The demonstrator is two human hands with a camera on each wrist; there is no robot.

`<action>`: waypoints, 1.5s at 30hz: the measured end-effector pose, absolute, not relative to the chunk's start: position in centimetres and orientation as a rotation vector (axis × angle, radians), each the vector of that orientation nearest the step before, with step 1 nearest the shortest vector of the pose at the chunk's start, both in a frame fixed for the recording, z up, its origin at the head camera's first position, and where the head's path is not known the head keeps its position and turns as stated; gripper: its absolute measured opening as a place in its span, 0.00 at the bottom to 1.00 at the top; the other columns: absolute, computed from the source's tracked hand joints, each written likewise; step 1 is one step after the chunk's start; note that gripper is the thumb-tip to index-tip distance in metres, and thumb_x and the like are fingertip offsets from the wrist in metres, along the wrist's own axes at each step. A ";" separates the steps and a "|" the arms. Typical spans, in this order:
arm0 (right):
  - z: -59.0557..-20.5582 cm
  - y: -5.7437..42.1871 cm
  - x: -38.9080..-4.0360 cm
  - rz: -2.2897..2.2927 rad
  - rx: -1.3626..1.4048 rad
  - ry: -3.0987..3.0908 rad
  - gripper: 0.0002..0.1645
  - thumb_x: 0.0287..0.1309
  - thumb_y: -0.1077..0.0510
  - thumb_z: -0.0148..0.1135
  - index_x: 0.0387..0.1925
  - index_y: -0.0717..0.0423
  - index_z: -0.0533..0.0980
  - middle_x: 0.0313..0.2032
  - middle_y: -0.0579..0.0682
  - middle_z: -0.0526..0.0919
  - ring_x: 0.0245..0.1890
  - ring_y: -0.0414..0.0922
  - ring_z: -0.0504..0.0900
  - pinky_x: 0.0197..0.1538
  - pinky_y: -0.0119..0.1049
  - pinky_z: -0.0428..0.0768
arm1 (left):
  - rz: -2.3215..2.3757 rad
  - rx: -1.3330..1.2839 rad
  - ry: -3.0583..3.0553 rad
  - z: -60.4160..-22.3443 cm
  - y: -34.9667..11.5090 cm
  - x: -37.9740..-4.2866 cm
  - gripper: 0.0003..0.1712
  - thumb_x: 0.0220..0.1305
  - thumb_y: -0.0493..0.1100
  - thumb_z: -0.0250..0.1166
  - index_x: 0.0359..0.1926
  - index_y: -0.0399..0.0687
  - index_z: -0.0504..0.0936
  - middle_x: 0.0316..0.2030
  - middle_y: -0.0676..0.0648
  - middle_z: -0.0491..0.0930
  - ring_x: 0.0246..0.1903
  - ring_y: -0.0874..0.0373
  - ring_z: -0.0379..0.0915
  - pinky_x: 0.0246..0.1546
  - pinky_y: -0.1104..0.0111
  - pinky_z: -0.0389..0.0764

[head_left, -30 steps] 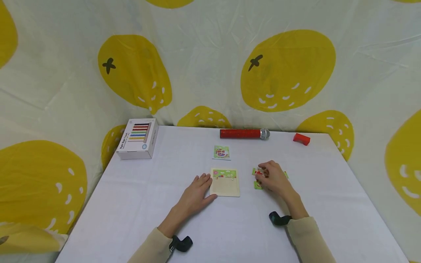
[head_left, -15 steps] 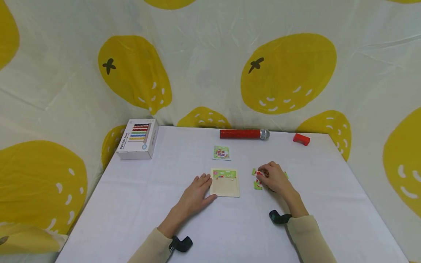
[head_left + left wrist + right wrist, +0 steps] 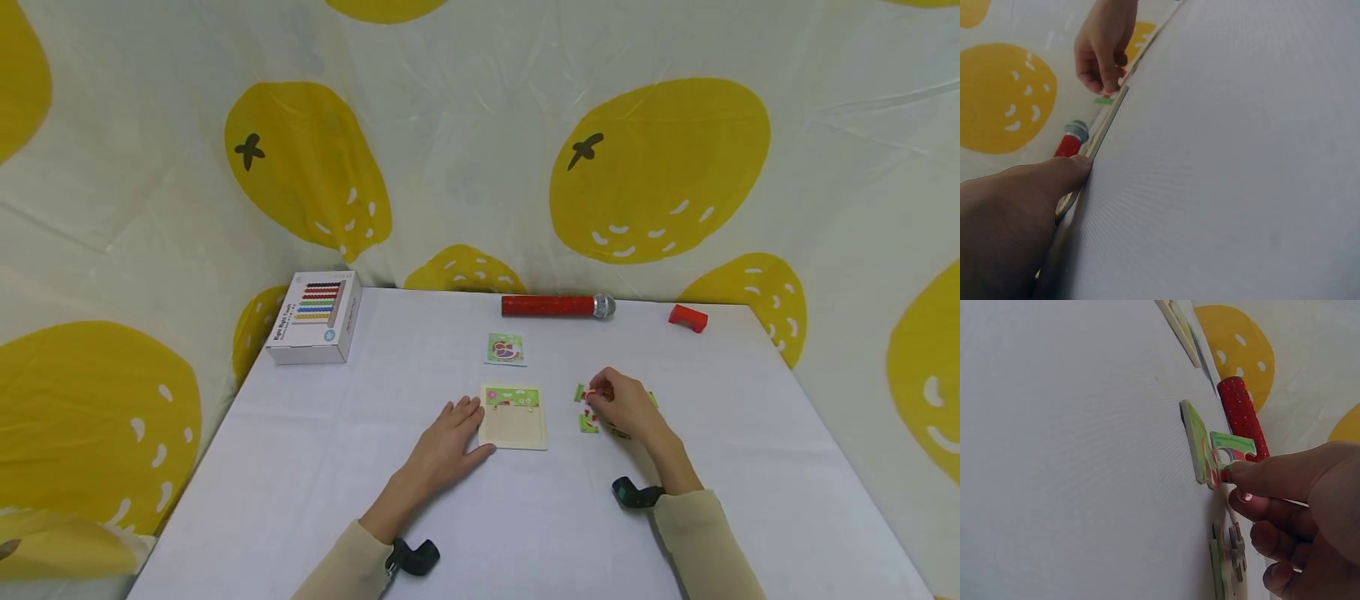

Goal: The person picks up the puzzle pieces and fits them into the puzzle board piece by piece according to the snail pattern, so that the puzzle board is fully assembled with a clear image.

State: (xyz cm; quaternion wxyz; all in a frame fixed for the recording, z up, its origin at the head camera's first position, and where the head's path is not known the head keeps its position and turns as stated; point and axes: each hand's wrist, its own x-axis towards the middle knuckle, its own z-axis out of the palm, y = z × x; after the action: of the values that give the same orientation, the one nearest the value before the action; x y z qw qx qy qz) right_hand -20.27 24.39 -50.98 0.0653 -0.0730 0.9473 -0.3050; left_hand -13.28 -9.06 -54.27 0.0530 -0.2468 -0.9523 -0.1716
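Observation:
My right hand (image 3: pixel 628 408) pinches a small green, red and white jigsaw piece (image 3: pixel 1244 445) between thumb and forefinger. Beside it lies another green-and-red jigsaw piece (image 3: pixel 1194 440), and more loose pieces sit partly hidden beneath the hand. With fingers straight, my left hand (image 3: pixel 448 442) rests on the table against the left edge of a pale wooden puzzle board (image 3: pixel 517 429). The left thumb (image 3: pixel 1063 175) touches that board's edge in the left wrist view. Along the board's top runs a strip of green pieces (image 3: pixel 512 397); bare wood shows below it.
Behind the board lies a small picture card (image 3: pixel 506 348) with a green and purple print. A red microphone (image 3: pixel 547 306) lies along the back edge. The red curved block (image 3: pixel 687 317) is at back right, the white abacus box (image 3: pixel 311 329) at back left.
My right fingertips have drawn together on a piece near the left of the loose pieces, and more of the lower piece now shows. My left hand and the board have stayed put.

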 end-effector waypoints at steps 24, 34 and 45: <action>-49.6 20.0 -20.0 -1.126 -0.318 2.821 0.09 0.66 0.58 0.63 0.45 0.57 0.79 0.36 0.50 0.85 0.35 0.43 0.78 0.34 0.28 0.77 | -0.539 -0.754 -2.870 -54.5 -9.1 -13.3 0.39 0.67 0.61 0.64 0.67 0.38 0.74 0.69 0.41 0.71 0.72 0.46 0.65 0.75 0.53 0.65; -49.7 17.1 -19.9 -1.147 -0.401 2.797 0.08 0.63 0.60 0.65 0.43 0.57 0.80 0.34 0.50 0.85 0.34 0.41 0.78 0.37 0.28 0.78 | -0.527 -0.752 -2.895 -54.4 -9.2 -13.3 0.39 0.67 0.61 0.63 0.68 0.38 0.73 0.70 0.41 0.71 0.72 0.46 0.65 0.74 0.52 0.65; -49.7 14.0 -19.2 -1.196 -0.470 2.695 0.07 0.64 0.61 0.64 0.43 0.56 0.80 0.34 0.47 0.85 0.34 0.39 0.78 0.39 0.29 0.79 | -0.553 -0.764 -2.873 -54.2 -9.2 -13.4 0.39 0.66 0.60 0.64 0.67 0.38 0.74 0.69 0.40 0.72 0.71 0.46 0.66 0.74 0.52 0.66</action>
State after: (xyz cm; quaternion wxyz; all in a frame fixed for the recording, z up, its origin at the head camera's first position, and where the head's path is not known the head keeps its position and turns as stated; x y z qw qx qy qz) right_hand -19.22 13.96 -49.68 0.0779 -0.1568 0.8999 -0.3993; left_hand -13.38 -9.19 -54.20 0.0587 -0.2523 -0.9485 -0.1824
